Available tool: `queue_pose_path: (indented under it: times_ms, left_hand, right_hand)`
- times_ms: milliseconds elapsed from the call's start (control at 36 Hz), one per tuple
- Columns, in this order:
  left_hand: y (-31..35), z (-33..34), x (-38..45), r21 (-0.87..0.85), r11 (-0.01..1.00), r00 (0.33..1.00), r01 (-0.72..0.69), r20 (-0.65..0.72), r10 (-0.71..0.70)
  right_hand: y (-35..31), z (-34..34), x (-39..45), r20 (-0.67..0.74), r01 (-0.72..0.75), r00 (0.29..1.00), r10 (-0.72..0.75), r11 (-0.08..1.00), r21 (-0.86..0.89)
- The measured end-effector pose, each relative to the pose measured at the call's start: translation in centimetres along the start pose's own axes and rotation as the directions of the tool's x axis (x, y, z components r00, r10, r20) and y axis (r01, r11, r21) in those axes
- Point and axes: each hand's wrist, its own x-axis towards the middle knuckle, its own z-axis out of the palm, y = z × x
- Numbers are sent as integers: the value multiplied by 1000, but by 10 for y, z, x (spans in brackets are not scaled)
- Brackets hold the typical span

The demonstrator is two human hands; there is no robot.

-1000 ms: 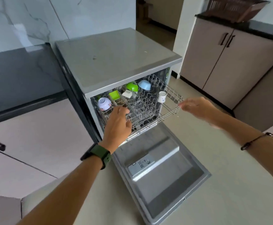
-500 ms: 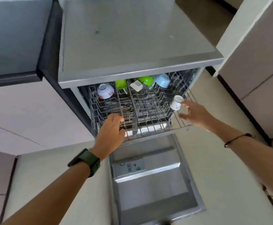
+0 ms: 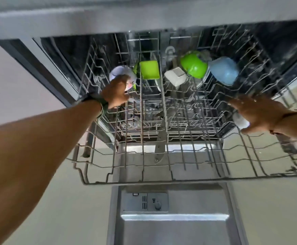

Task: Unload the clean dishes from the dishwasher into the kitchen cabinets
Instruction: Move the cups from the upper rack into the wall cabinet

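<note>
The wire dish rack [image 3: 162, 156] is pulled out of the grey dishwasher [image 3: 109, 18], over its open door [image 3: 176, 218]. At the back of the rack sit 5 clean dishes in a row: a pale purple round bowl [image 3: 117, 72], a lime green square cup [image 3: 149, 69], a white square cup [image 3: 176, 76], a lime green round bowl [image 3: 193, 65] and a light blue round bowl [image 3: 222, 70]. The left hand [image 3: 116, 92] is at the purple bowl, and its fingers look curled around the near side, though the picture is blurry there. The right hand [image 3: 257, 112] has its fingers spread apart and flat, holding nothing, over a small white cup [image 3: 240, 122] near the right side of the rack. The step now seems to be lifting the purple bowl out. To do it well, grip the rim firmly, lift straight up so it clears the wire prongs, and tip it so no water drips. The right hand could then close on the white cup, so 2 dishes go to the cabinet together.
</note>
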Motion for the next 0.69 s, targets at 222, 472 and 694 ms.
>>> queue_pose_path:
  times_ms: [222, 472, 694]
  left_hand:
    - [-17, 4, 58, 118, 992, 999, 43, -4, -43]
    - [-19, -9, 87, 260, 962, 977, 77, 173, -125]
    - [-21, -1, 86, 279, 950, 970, 141, 151, -188]
  right_hand:
    - [4, 2, 3, 36, 73, 997, -64, 939, -336]
    - [10, -3, 9, 124, 161, 983, -132, 952, -260]
    - [9, -12, 2, 166, 190, 975, -145, 934, -301]
